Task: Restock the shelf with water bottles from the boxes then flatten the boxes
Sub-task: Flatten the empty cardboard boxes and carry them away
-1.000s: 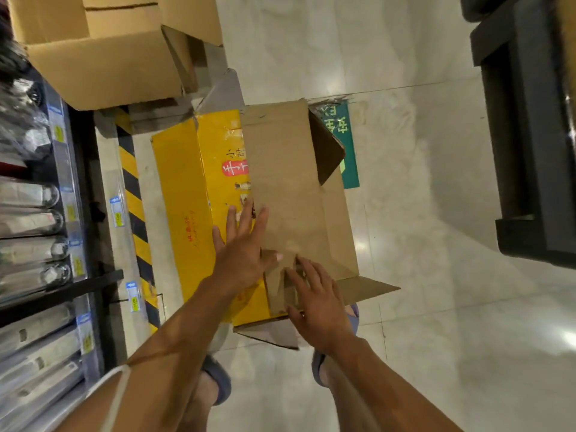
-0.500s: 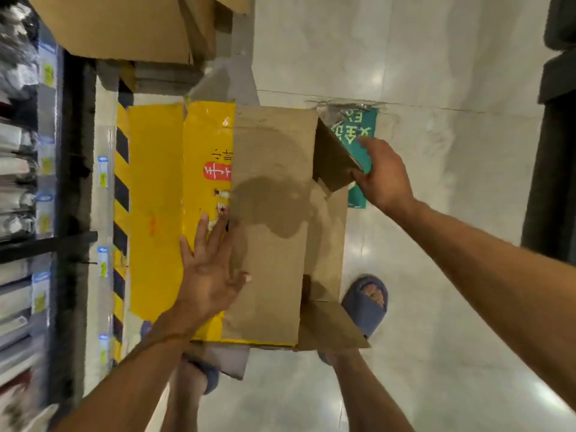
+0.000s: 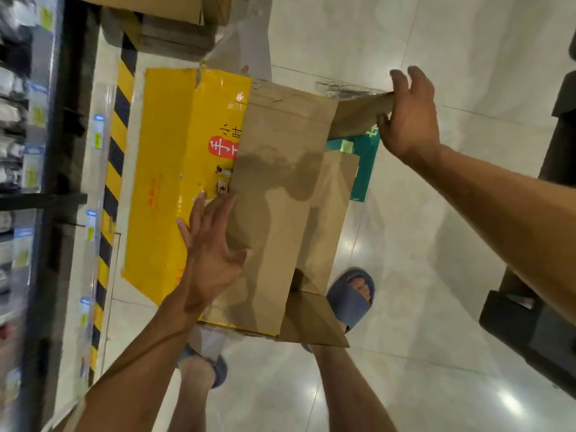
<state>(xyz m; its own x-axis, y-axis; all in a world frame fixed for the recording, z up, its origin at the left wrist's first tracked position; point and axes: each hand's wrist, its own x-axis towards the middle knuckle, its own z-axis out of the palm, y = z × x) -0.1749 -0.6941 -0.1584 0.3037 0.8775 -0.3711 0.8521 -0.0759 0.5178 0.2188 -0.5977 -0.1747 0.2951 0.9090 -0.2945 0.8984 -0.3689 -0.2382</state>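
A yellow cardboard box (image 3: 165,169) lies on the floor, partly collapsed, with its brown inner flaps (image 3: 280,182) spread over it. My left hand (image 3: 212,247) presses flat on the box where yellow meets brown, fingers spread. My right hand (image 3: 408,120) grips the far side flap (image 3: 358,115) at its outer edge, thumb under it and fingers over the top. Another flap (image 3: 311,322) sticks out near my feet. Shelves with bottled goods (image 3: 15,135) run along the left, blurred.
More cardboard boxes (image 3: 156,14) stand at the top left. A black-and-yellow striped strip (image 3: 115,169) runs along the shelf base. A green floor sticker (image 3: 361,160) lies under the box. A dark fixture (image 3: 554,275) stands at the right. My feet in blue slippers (image 3: 352,294) are just behind the box.
My right hand went from the near flap out to the far side flap and now grips and pulls it outward. My left hand stayed pressing on the box. The view shifted.
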